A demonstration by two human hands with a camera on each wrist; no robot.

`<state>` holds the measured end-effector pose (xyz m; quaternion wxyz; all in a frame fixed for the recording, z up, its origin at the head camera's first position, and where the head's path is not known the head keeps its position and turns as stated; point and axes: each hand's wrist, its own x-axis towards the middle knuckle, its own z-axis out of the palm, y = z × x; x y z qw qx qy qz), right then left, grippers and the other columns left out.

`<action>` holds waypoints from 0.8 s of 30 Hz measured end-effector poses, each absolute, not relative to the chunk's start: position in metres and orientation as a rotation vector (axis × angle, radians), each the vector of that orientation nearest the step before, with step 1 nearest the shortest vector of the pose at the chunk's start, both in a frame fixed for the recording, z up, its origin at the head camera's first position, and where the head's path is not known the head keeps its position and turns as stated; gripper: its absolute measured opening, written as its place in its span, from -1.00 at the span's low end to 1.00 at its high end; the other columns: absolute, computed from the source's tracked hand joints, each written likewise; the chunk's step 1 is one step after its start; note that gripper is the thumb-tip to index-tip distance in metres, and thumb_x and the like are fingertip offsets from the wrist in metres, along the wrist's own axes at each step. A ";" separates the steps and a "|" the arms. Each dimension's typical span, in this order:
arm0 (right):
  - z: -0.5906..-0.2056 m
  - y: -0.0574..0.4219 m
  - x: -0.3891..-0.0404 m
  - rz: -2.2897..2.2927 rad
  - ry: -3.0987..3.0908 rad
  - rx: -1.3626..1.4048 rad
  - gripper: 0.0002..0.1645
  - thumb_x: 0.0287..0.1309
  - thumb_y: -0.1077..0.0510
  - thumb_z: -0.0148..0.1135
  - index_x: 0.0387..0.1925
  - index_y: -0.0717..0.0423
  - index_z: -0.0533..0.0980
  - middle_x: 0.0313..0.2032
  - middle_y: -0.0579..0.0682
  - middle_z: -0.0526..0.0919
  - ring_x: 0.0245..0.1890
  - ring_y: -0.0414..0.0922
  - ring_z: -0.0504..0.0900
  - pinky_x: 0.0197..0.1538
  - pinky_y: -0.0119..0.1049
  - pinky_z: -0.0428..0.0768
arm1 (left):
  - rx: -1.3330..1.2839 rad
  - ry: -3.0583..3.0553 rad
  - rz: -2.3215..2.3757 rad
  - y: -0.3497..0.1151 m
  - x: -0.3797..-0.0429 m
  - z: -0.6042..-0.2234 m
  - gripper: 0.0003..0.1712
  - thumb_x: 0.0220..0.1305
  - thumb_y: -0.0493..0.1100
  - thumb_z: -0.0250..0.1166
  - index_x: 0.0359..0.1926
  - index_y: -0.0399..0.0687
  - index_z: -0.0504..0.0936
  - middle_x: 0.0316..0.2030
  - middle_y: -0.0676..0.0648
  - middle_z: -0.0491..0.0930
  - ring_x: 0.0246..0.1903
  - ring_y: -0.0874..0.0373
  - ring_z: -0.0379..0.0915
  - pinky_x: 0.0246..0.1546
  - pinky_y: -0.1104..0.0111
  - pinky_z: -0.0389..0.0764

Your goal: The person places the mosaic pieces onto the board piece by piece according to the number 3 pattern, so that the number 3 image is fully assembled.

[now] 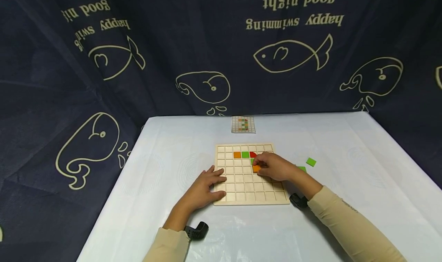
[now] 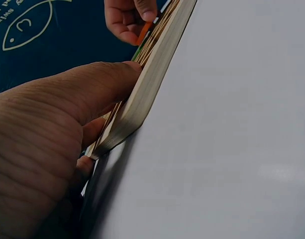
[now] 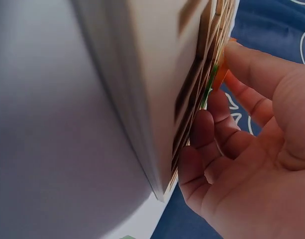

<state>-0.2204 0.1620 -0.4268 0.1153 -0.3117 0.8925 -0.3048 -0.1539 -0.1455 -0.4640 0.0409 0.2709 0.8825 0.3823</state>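
Fingers of right hand point(image 1: 275, 167) pinch square orange tile point(image 1: 256, 169) at pale wooden gridded board point(image 1: 239, 186); left hand point(image 1: 202, 189) splayed, touching its edge.

Your head camera looks forward and down from the near side, far enough back to frame the whole grid board point(image 1: 249, 187) and dark cloth point(image 1: 207, 35) beyond. Your left-wrist camera, close by your left hand point(image 1: 203, 188), faces low across the board toward your right hand point(image 1: 276, 167); your right-wrist camera, equally close, skims the board edge-on. All three share the pinched orange tile point(image 1: 256, 168).
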 end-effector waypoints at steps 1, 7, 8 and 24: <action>-0.427 0.162 -0.220 -0.897 2.614 -0.922 -0.77 0.22 0.29 0.32 -0.08 0.15 0.57 -0.18 -0.01 0.56 -0.22 -0.09 0.41 -0.13 -0.16 0.43 | 0.829 2.703 1.171 -0.146 -0.154 -0.464 -0.48 0.21 -0.09 0.43 0.17 -0.15 0.63 0.36 -0.13 0.38 0.47 -0.16 -0.03 0.43 -0.15 -0.08; -0.427 0.162 -0.219 -0.902 2.620 -0.940 -0.79 0.22 0.30 0.32 -0.10 0.17 0.58 -0.25 -0.02 0.53 -0.28 -0.11 0.37 -0.19 -0.19 0.38 | 0.830 2.702 1.167 -0.146 -0.154 -0.463 -0.48 0.21 -0.08 0.43 0.17 -0.15 0.63 0.36 -0.13 0.38 0.48 -0.16 -0.03 0.43 -0.15 -0.09; -0.427 0.162 -0.219 -0.899 2.623 -0.943 -0.80 0.22 0.30 0.31 -0.11 0.16 0.58 -0.25 -0.02 0.53 -0.28 -0.11 0.37 -0.19 -0.18 0.38 | 0.830 2.701 1.168 -0.146 -0.154 -0.463 -0.48 0.21 -0.08 0.43 0.17 -0.15 0.63 0.36 -0.13 0.38 0.48 -0.16 -0.03 0.43 -0.15 -0.09; -0.420 0.169 -0.221 -0.863 2.660 -0.843 -0.78 0.26 0.25 0.30 -0.06 0.10 0.60 -0.07 -0.07 0.62 -0.02 -0.07 0.54 0.08 -0.05 0.52 | 0.832 2.694 1.180 -0.145 -0.153 -0.462 -0.48 0.20 -0.09 0.43 0.17 -0.15 0.63 0.36 -0.13 0.38 0.47 -0.16 -0.03 0.43 -0.15 -0.09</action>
